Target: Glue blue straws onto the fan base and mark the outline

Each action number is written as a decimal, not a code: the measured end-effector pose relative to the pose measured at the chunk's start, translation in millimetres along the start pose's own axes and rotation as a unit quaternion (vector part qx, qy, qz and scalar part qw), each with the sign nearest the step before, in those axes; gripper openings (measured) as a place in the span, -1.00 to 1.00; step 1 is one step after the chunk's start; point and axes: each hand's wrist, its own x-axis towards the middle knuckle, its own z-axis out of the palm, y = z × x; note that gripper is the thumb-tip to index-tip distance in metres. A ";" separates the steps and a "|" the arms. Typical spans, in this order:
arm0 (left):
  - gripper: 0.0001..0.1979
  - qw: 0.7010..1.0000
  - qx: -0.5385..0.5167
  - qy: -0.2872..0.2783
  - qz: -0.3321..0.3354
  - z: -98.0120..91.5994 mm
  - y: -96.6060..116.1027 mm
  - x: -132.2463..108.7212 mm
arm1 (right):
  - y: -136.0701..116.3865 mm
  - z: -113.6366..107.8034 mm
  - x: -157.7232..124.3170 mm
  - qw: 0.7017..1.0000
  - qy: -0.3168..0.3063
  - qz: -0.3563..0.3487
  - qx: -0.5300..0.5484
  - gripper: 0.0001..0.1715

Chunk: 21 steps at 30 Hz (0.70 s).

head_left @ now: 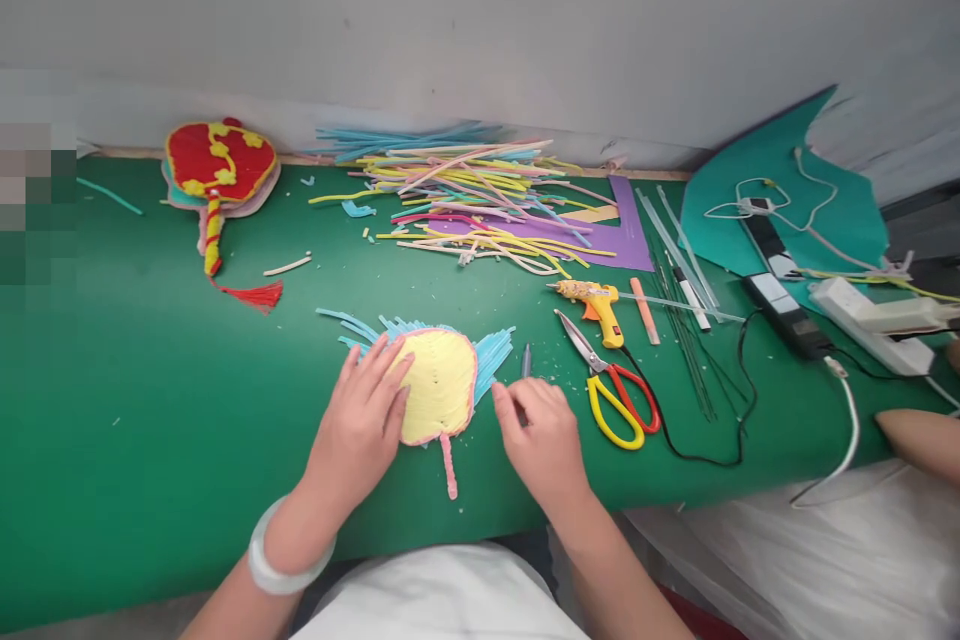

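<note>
A small fan shape of pale yellow chenille stems (439, 385) with a pink edge and a pink handle (448, 468) lies on the green table. Light blue chenille stems (493, 360) stick out from under it on both sides. My left hand (367, 410) rests on the yellow face's left part, fingers stretched out, pressing it flat. Just right of the fan, my right hand (544, 435) is closed, thumb and curled fingers by the tips of the blue stems; what it pinches, if anything, is hidden. A grey pen-like thing (526, 360) shows just beyond its knuckles.
Scissors (611, 380) and a yellow glue gun (596, 308) lie to the right, near power strips (874, 325) with cables. Loose chenille stems (480, 180) are heaped at the back. A red fan (221, 163) with a tassel lies back left. Another person's arm (922, 440) shows far right.
</note>
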 end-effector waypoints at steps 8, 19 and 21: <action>-0.50 0.982 0.085 -0.163 0.046 17.0 31.7 5.8 | 8.6 2.7 74.9 0.996 0.036 0.064 0.053 -0.75; -0.23 0.964 0.156 -0.204 0.070 30.5 10.5 0.7 | 17.4 28.1 83.5 0.994 -0.060 0.018 0.093 -0.70; -0.25 0.967 0.154 -0.191 0.070 32.4 9.3 -0.1 | 16.7 28.3 92.0 0.991 -0.100 0.000 0.093 -0.61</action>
